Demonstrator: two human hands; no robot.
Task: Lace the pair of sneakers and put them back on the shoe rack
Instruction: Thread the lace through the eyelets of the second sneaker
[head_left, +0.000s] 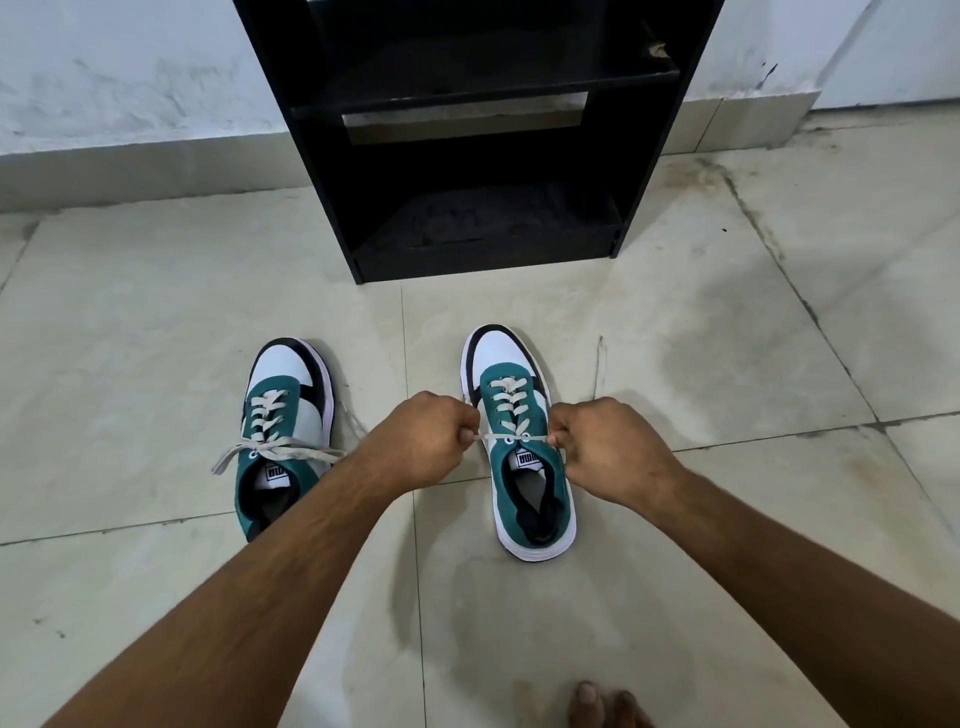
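Observation:
Two green, white and black sneakers stand on the tiled floor, toes pointing toward the rack. The left sneaker (283, 415) is laced, its cream lace ends lying loose across the tongue and out to both sides. The right sneaker (511, 410) has a cream lace (511, 436) crossed up through its eyelets. My left hand (421, 439) grips one lace end at the shoe's left side. My right hand (608, 447) grips the other end at its right side. The lace runs taut between both fists across the top eyelets.
A black shoe rack (483, 130) with two open shelves stands against the white wall, just beyond the shoes. Toes of a bare foot (602, 704) show at the bottom edge. Pale floor tiles with dark grout lines spread all around.

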